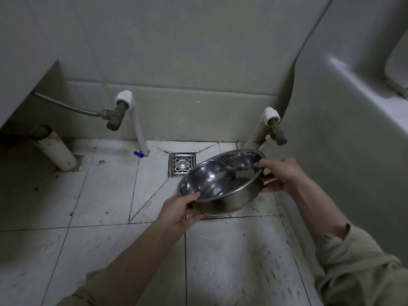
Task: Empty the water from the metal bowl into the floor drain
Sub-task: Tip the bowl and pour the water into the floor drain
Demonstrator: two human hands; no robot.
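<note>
Both hands (pixel 176 212) (pixel 281 175) clasped on metal bowl (pixel 220 184)

We cannot see the near-right corner of the drain (pixel 181 164); the bowl (pixel 218 184) covers it. Whether water lies in the bowl we cannot tell, perhaps only reflections. The left hand (pixel 180 209) hides its fingers under the bowl's near wall, and the right hand (pixel 279 176) likewise at the far rim. Both sleeves run off the near edge. The hose (pixel 66 106) vanishes behind the left cabinet (pixel 26 62).
</note>
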